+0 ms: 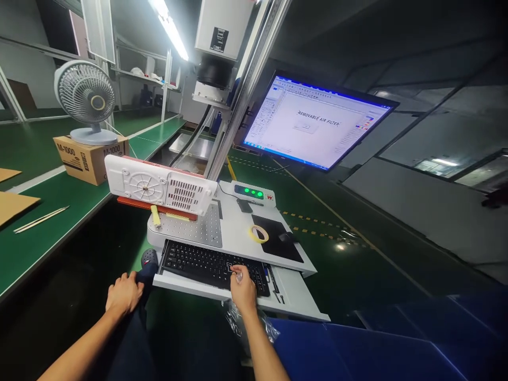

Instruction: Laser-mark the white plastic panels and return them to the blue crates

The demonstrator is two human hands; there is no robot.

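Note:
My right hand [243, 288] hovers at the right part of a black keyboard [198, 263], its fingers curled. A small pale, shiny spot shows between thumb and fingers; I cannot make out what it is. Crumpled clear plastic film [235, 319] is by that wrist. My left hand [124, 293] rests on my left knee, holding nothing, its fingers draped over the dark trouser cloth. The keyboard lies on a pulled-out white tray [186, 286]. Above it, a white plastic panel [159, 186] with a round grille and slots stands tilted on an orange-red support [130, 202] over the perforated plate.
A machine head [216, 74] hangs from a metal column above the worktop. A monitor [317, 124] reads "REMOVABLE AIR FILTER". Yellow tape [259, 241], a mouse [286, 238] and a control box [254, 193] with green lights sit right. A fan [85, 98] stands on a carton [89, 169] at left.

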